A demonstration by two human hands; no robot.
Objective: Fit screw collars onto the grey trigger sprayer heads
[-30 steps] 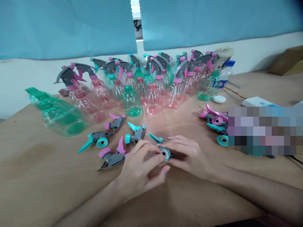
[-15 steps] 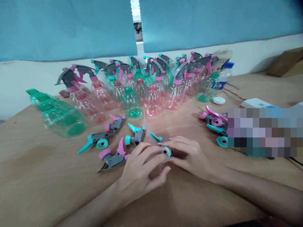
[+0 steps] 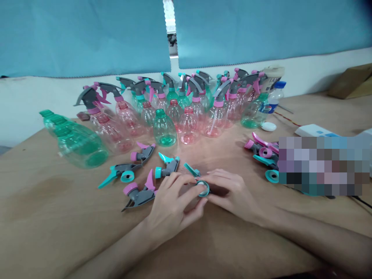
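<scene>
Spray head point(image 3: 202, 188), gray with teal collar and trigger: one, between the two hands near the front of the counter point(image 3: 221, 248), collar opening facing the wearer. Right hand point(image 3: 234, 192): fingers grasping the head from its right side. Left hand point(image 3: 174, 199): fingers grasping the collar, one fingertip in the opening. Loose spray heads point(image 3: 168, 167), pink and teal: four, lying beyond and left of the left hand. Open green bottle point(image 3: 164, 130) and open pink bottle point(image 3: 188, 128): upright, side by side, before bottles fitted with sprayers point(image 3: 218, 112). Blue-capped bottle point(image 3: 273, 102): one, behind a white oval object point(image 3: 269, 126).
</scene>
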